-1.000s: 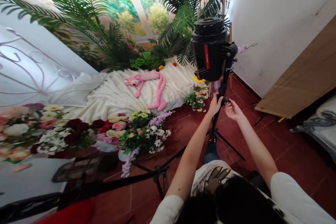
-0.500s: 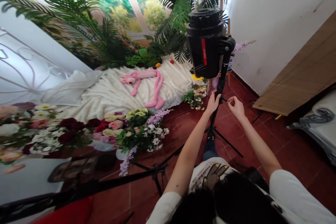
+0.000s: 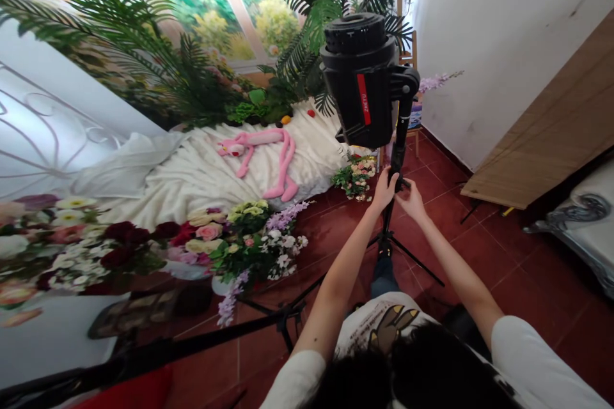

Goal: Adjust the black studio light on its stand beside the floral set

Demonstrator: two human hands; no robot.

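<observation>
A black studio light (image 3: pixel 359 86) with a red label stands on top of a black light stand (image 3: pixel 399 140) in front of me. My left hand (image 3: pixel 385 189) is wrapped round the stand's pole below the lamp. On the pole's right side, my right hand (image 3: pixel 410 199) has its fingers closed on a small black knob (image 3: pixel 403 184), which they partly cover. The stand's legs spread on the floor near my foot.
A pink plush toy (image 3: pixel 261 140) lies on a white cloth (image 3: pixel 192 172). Artificial flowers (image 3: pixel 249 236) line its front, with palm leaves (image 3: pixel 336 6) behind. Another black stand (image 3: pixel 268 318) crosses the lower left. A wooden board (image 3: pixel 522 153) leans at the right, over red floor tiles (image 3: pixel 460 249).
My right hand has moved left onto the knob at the pole. The lamp and the upper pole have shifted slightly left and tilted, while my left hand stays on the pole.
</observation>
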